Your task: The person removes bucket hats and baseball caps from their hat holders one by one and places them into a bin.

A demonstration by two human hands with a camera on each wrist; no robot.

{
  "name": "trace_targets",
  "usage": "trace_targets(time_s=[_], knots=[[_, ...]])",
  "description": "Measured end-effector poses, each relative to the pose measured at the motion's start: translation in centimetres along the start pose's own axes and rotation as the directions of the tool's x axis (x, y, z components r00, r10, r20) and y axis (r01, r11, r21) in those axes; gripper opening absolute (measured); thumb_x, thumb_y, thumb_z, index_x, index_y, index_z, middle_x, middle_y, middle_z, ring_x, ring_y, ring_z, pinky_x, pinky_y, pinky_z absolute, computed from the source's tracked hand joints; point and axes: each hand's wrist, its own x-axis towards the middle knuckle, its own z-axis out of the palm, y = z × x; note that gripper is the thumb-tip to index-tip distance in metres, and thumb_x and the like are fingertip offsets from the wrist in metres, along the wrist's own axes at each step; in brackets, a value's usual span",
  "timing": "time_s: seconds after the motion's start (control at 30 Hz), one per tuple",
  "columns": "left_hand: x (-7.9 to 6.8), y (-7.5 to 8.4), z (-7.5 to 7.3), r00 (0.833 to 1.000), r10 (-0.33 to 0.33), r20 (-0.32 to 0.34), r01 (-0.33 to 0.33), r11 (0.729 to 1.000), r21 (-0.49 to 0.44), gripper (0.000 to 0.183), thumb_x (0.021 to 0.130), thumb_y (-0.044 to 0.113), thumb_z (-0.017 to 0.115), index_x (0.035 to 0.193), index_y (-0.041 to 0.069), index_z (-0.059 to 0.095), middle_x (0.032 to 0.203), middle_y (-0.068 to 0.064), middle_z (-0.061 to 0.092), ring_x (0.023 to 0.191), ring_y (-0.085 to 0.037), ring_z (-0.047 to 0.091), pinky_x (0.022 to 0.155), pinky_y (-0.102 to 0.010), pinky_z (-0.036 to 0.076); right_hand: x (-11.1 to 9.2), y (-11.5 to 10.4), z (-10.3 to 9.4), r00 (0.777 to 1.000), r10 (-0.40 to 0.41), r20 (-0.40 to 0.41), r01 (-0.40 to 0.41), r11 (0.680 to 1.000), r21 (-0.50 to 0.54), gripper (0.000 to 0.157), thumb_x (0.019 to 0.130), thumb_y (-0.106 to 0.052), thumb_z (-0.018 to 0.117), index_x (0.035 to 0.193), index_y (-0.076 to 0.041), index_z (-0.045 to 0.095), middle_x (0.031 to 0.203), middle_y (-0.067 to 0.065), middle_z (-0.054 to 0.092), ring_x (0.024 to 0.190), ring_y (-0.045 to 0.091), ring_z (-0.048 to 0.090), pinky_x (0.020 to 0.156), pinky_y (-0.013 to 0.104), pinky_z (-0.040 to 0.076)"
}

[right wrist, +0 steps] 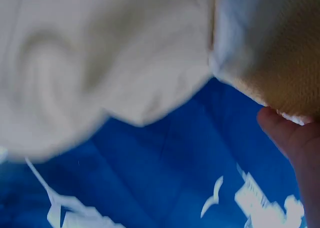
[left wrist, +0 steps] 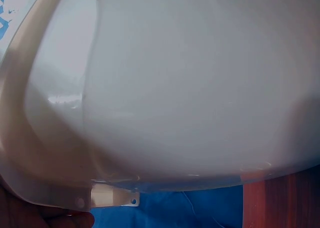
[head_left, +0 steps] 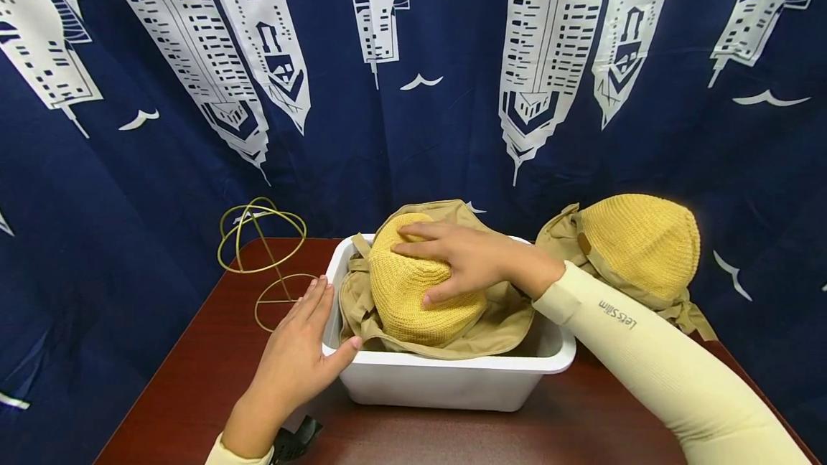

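Observation:
A sun hat with a yellow knit crown and a wide tan brim sits inside a white plastic tub. My right hand rests on the crown, its fingers spread over the top. The right wrist view has its fingertips at the edge of the brown-looking knit, beside a blurred pale cloth. At the tub's near left corner, my left hand lies along the rim with straight fingers and the thumb out over the front edge. Seen from the left wrist, the tub's wall fills most of the view.
A second yellow and tan hat is at the right back of the dark red table. Behind the left hand stands a yellow wire stand. A navy curtain with white building prints hangs behind everything.

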Motion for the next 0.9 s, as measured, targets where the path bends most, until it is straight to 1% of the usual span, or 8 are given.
trace_targets(time_s=[0.13,0.27,0.4,0.47,0.57,0.73,0.8,0.9], knots=[[0.0,0.0,-0.1,1.0,0.012,-0.017,-0.012,1.0,0.0,0.085,0.087,0.053,0.064,0.142,-0.011,0.046,0.151,-0.026,0.04,0.14,-0.038,0.038,0.109,-0.055,0.036,-0.7,0.5,-2.7,0.996,0.017,-0.087,-0.014,0.999,0.035,0.079,0.085,-0.05,0.073,0.151,-0.015,0.045,0.158,0.014,0.032,0.145,0.031,0.027,0.115,0.053,0.025],[0.0,0.0,-0.1,1.0,0.015,-0.021,-0.015,1.0,-0.004,0.085,0.087,0.053,0.064,0.141,-0.011,0.046,0.15,-0.026,0.04,0.14,-0.038,0.037,0.109,-0.055,0.036,-1.0,1.4,-4.7,0.993,0.091,-0.074,-0.083,0.991,0.104,0.08,0.086,-0.047,0.074,0.152,-0.015,0.042,0.162,0.01,0.025,0.148,0.028,0.022,0.116,0.052,0.024],[0.0,-0.1,-0.1,1.0,0.016,-0.019,-0.016,1.0,-0.006,0.085,0.087,0.052,0.064,0.142,-0.011,0.046,0.15,-0.026,0.04,0.14,-0.038,0.037,0.109,-0.055,0.036,-0.6,2.9,-5.5,0.99,0.13,-0.058,-0.119,0.979,0.163,0.079,0.088,-0.043,0.073,0.154,-0.014,0.04,0.162,0.009,0.024,0.149,0.026,0.019,0.117,0.05,0.021],[0.0,-0.1,-0.1,1.0,0.012,-0.015,-0.012,1.0,-0.008,0.085,0.087,0.052,0.064,0.142,-0.01,0.046,0.151,-0.026,0.039,0.141,-0.037,0.037,0.109,-0.055,0.035,-0.2,3.8,-5.4,0.989,0.138,-0.052,-0.126,0.974,0.191,0.079,0.089,-0.042,0.072,0.154,-0.013,0.039,0.162,0.01,0.025,0.149,0.026,0.02,0.117,0.05,0.021],[-0.1,-0.1,-0.1,1.0,0.005,-0.01,-0.005,1.0,-0.015,0.087,0.087,0.053,0.065,0.143,-0.01,0.045,0.152,-0.025,0.038,0.141,-0.037,0.036,0.11,-0.054,0.034,0.3,5.3,-4.9,0.983,0.181,-0.016,-0.171,0.953,0.249,0.079,0.09,-0.043,0.071,0.155,-0.014,0.037,0.162,0.011,0.025,0.149,0.027,0.019,0.117,0.051,0.021],[-0.1,-0.1,0.1,1.0,0.018,-0.023,-0.018,1.0,-0.015,0.086,0.087,0.053,0.065,0.142,-0.011,0.046,0.15,-0.026,0.041,0.14,-0.038,0.038,0.11,-0.054,0.035,0.8,7.3,-3.4,0.962,0.255,0.102,-0.275,0.891,0.362,0.087,0.09,-0.046,0.07,0.157,-0.01,0.029,0.162,0.015,0.02,0.149,0.03,0.016,0.117,0.052,0.02],[-0.1,-0.2,0.1,0.999,0.025,-0.031,-0.026,1.0,-0.014,0.085,0.087,0.052,0.065,0.141,-0.011,0.047,0.149,-0.027,0.042,0.139,-0.038,0.039,0.11,-0.054,0.035,1.0,7.7,-2.8,0.95,0.268,0.157,-0.308,0.88,0.362,0.092,0.089,-0.049,0.07,0.158,-0.009,0.025,0.163,0.017,0.016,0.15,0.031,0.012,0.118,0.052,0.017],[-0.2,-0.2,0.0,0.999,0.028,-0.035,-0.029,1.0,-0.013,0.086,0.086,0.053,0.065,0.141,-0.011,0.047,0.149,-0.027,0.041,0.139,-0.038,0.039,0.109,-0.054,0.036,1.5,8.0,-2.2,0.927,0.298,0.227,-0.357,0.886,0.296,0.1,0.085,-0.057,0.069,0.16,-0.012,0.02,0.163,0.02,0.009,0.15,0.035,0.005,0.118,0.056,0.011]])
